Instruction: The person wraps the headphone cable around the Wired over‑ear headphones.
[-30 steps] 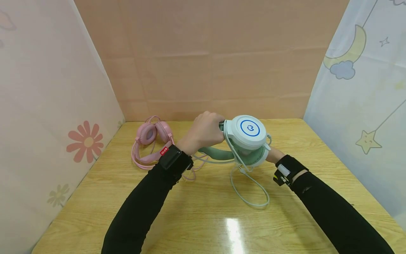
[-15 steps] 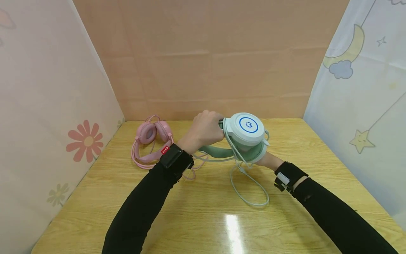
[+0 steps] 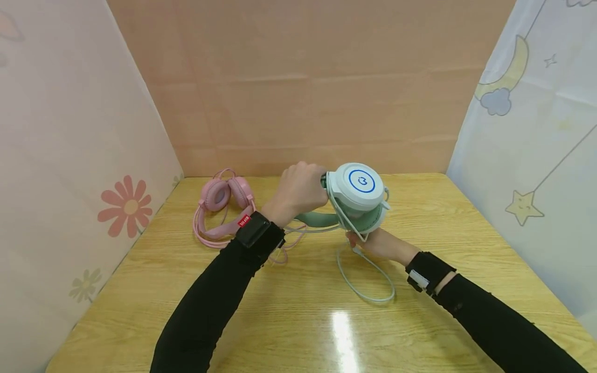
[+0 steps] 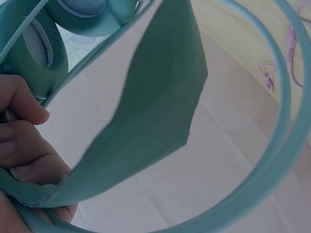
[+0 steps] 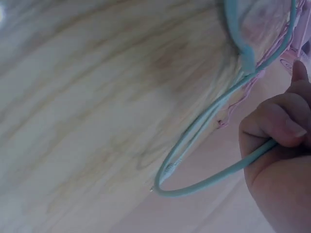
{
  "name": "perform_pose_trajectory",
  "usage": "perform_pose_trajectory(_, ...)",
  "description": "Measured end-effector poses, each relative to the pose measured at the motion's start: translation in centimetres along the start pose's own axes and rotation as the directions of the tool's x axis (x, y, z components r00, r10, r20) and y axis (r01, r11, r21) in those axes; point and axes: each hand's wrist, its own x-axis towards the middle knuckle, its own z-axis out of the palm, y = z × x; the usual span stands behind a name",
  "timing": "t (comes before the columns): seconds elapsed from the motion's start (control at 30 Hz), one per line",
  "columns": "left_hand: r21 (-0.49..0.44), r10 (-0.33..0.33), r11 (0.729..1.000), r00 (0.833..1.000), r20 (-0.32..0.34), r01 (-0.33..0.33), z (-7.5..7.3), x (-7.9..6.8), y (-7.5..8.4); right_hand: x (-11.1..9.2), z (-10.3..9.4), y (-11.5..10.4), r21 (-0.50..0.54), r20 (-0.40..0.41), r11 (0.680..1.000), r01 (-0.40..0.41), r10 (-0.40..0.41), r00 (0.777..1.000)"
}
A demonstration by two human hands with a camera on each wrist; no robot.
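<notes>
My left hand (image 3: pixel 300 190) grips a pair of white-and-green headphones (image 3: pixel 361 182) by the band and raises it above the table. One round white ear cup with a blue ring faces up. In the left wrist view, fingers (image 4: pixel 36 160) curl round the green headband (image 4: pixel 155 92), with the ear cups at the upper left. Below the cups, my right hand (image 3: pixel 380 244) holds the pale green cable (image 5: pixel 209 184); the right wrist view shows it running under the thumb. A loop of that cable hangs down near the table.
Pink headphones (image 3: pixel 224 199) lie at the back left of the wooden table (image 3: pixel 280 321), their thin pink cable (image 3: pixel 280 256) trailing right beneath my left wrist. Patterned cloths stand at the left and right, and a plain peach cloth (image 3: pixel 308 103) hangs behind.
My right hand has come out from behind the ear cups, moving left and toward me, and now holds the cable below them. The green-and-white headphones have shifted slightly left and up in view.
</notes>
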Motion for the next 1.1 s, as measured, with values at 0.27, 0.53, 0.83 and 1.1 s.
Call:
perform_pose_trajectory(0.27,0.054,-0.007,0.999,1.000,-0.004,0.007,0.2,0.0,-0.1,-0.8,-0.3,-1.8,-0.128,0.021,0.979,-0.157,0.161,0.987)
perform_pose_trajectory(0.53,0.091,-0.041,0.995,0.999,0.009,0.040,0.3,0.2,-0.3,-1.5,-0.9,-2.6,-0.246,0.053,0.940,-0.237,0.257,0.965)
perform_pose_trajectory(0.83,0.121,-0.049,0.991,0.999,-0.001,0.049,0.6,0.3,-0.4,-1.9,0.0,-3.8,-0.351,0.071,0.881,-0.318,0.364,0.929)
perform_pose_trajectory(1.1,0.143,-0.059,0.988,0.998,0.000,0.058,0.7,0.3,-0.7,-2.1,1.2,-6.4,-0.602,0.058,0.768,-0.220,0.316,0.947)
